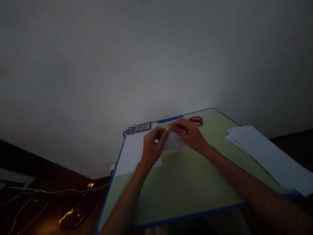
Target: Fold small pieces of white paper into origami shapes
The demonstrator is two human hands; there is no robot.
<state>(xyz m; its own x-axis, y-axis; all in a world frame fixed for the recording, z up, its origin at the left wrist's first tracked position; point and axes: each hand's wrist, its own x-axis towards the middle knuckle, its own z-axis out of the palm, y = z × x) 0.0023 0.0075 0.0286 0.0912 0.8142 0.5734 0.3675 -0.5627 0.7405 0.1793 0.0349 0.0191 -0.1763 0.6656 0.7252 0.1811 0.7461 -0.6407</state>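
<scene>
A small piece of white paper (174, 142) hangs between my two hands above the table. My left hand (154, 141) pinches its upper edge between thumb and fingers. Close beside it, my right hand (185, 130) grips the same edge, fingertips almost touching those of the left. The paper's lower part droops toward the tabletop, and my fingers hide part of its upper edge. Behind my right hand lie red-handled scissors (196, 121), their blades hidden. A white sheet (129, 156) lies flat under and to the left of my left hand.
The green table (190, 186) has a blue edge and stands against a grey wall (156, 58). A phone (143, 127) lies at the back left. A stack of white paper (266, 153) overhangs the right edge. White cables (61, 191) run at the lower left.
</scene>
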